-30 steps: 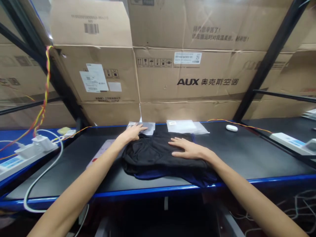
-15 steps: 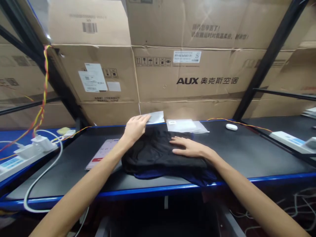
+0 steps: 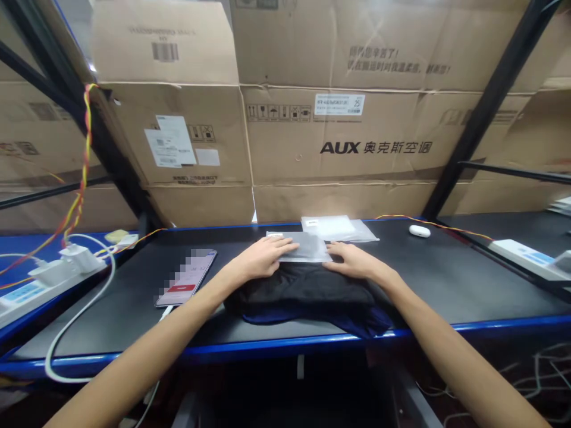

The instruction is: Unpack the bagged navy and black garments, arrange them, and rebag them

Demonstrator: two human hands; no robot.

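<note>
Head view: 1 clear plastic bag (image 3: 303, 247) lies flat on top of a folded black garment (image 3: 307, 292), which sits near the front edge of the black table (image 3: 446, 279). The left hand (image 3: 262, 258) rests at the bag's left end with its fingers (image 3: 285, 244) stretched over the plastic. The right hand (image 3: 352, 261) meets the bag's right end. Whether either thumb pinches the plastic from below cannot be told. Both forearms reach in from the near edge.

Left of the garment lies a phone (image 3: 187, 277), screen up. Just behind the bag is a stack of more clear bags (image 3: 334, 227), with a small white case (image 3: 419, 231) further right. Cardboard boxes (image 3: 339, 142) stand behind the table.
</note>
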